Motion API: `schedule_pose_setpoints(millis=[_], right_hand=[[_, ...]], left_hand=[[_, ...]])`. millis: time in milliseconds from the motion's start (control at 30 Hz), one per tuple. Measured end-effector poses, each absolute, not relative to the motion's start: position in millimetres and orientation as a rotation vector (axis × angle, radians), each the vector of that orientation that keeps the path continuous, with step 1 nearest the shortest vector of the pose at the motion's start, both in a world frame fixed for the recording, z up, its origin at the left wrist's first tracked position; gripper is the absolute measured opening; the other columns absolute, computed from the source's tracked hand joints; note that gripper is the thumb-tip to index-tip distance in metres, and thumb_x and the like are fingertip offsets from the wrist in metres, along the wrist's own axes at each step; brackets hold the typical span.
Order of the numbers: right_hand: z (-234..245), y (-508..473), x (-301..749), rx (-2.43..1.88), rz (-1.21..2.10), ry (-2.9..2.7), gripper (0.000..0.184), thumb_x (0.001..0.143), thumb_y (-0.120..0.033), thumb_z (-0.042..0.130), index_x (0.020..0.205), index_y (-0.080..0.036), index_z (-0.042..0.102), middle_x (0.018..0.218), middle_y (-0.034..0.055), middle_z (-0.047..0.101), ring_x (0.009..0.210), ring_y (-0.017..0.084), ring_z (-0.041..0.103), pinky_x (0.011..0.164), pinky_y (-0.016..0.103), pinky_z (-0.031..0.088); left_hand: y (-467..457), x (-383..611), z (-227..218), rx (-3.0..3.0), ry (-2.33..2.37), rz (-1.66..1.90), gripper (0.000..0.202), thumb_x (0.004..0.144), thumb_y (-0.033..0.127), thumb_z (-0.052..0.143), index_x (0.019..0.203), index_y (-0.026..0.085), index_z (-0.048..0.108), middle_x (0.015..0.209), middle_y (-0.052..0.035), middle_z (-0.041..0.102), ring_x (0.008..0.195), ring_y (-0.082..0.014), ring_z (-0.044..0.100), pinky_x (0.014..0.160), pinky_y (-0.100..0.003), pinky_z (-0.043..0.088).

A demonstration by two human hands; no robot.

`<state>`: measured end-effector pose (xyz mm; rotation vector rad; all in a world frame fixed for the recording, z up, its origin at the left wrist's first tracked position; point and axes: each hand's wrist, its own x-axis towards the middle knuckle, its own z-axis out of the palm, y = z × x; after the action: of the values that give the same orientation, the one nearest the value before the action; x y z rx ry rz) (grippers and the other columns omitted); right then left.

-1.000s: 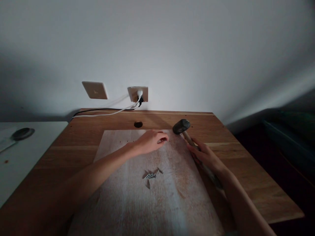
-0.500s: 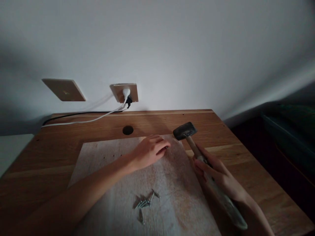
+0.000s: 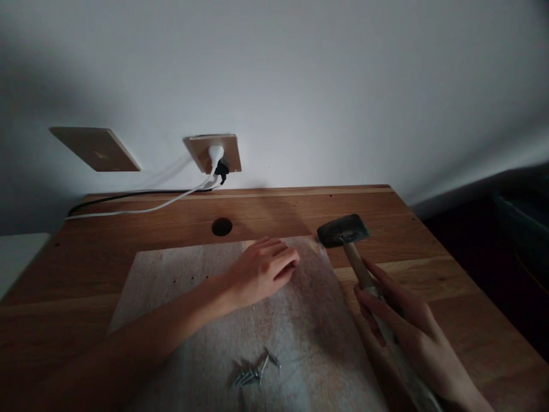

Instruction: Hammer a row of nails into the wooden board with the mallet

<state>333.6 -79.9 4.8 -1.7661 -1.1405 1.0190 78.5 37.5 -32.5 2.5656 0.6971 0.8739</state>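
My left hand (image 3: 271, 269) rests on the far right part of a pale, worn wooden board (image 3: 206, 337), its thumb and fingers closed in a pinch. The fingers hide what they hold; a small metal end, like a nail's, showed at the fingertips just before. In my right hand (image 3: 405, 320) is a hammer (image 3: 343, 230) with a dark head and a light wooden handle, held to the right of the board. The hammer head is raised near the board's far right corner, apart from my left hand. Several loose nails (image 3: 253, 375) lie in a small pile on the board nearer me.
Beneath the board is a brown wooden tabletop (image 3: 433, 280) with a round cable hole (image 3: 222, 226). Behind it rises a white wall with a socket (image 3: 231, 150) and a second plate (image 3: 96, 150). White and black cables (image 3: 141, 210) run left from the plugs.
The hammer and my right hand have moved right, away from my left hand. My left hand stays at nearly the same spot on the board, its fingertips turned more out of sight. The view has shifted slightly.
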Motion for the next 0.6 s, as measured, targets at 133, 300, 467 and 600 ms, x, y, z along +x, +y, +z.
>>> schedule_pose_setpoints(millis=[133,300,467,600], right_hand=[[5.2,-82.9,334.0,-1.75,0.978,-1.063,0.072,0.089,-0.052,0.072,0.152,-0.022,0.057,0.07,-0.0013,0.06,0.052,0.014,0.051,0.043,0.024,0.044],[5.0,-78.8,334.0,-1.801,0.907,-1.206,0.067,0.083,-0.053,0.076,0.142,-0.021,0.068,0.079,0.0033,0.069,0.066,0.019,0.063,0.053,0.026,0.051],[3.4,-78.2,333.5,-1.841,0.899,-1.216,0.07,0.088,-0.054,0.07,0.148,-0.02,0.062,0.072,0.0014,0.069,0.058,0.018,0.062,0.049,0.026,0.049],[-1.7,-78.4,334.1,-1.836,0.871,-1.242,0.069,0.086,-0.056,0.072,0.146,-0.02,0.065,0.099,0.0082,0.079,0.091,0.027,0.074,0.075,0.034,0.06]], left_hand=[[37.3,78.7,-30.6,2.554,0.698,0.858,0.01,0.095,0.01,0.064,0.094,0.019,0.06,0.089,-0.0008,0.069,0.086,-0.0159,0.065,0.084,-0.032,0.053],[36.4,78.5,-28.7,2.561,0.693,0.87,0.01,0.095,0.01,0.064,0.092,0.019,0.059,0.088,-0.0011,0.068,0.084,-0.0163,0.064,0.082,-0.032,0.053],[36.0,78.0,-28.9,2.552,0.699,0.848,0.009,0.096,0.011,0.062,0.093,0.019,0.06,0.088,-0.0013,0.068,0.084,-0.0162,0.065,0.082,-0.032,0.054],[36.2,77.5,-28.7,2.508,0.701,0.875,0.008,0.097,0.012,0.062,0.093,0.019,0.061,0.088,-0.0017,0.068,0.082,-0.0154,0.065,0.081,-0.031,0.055]])
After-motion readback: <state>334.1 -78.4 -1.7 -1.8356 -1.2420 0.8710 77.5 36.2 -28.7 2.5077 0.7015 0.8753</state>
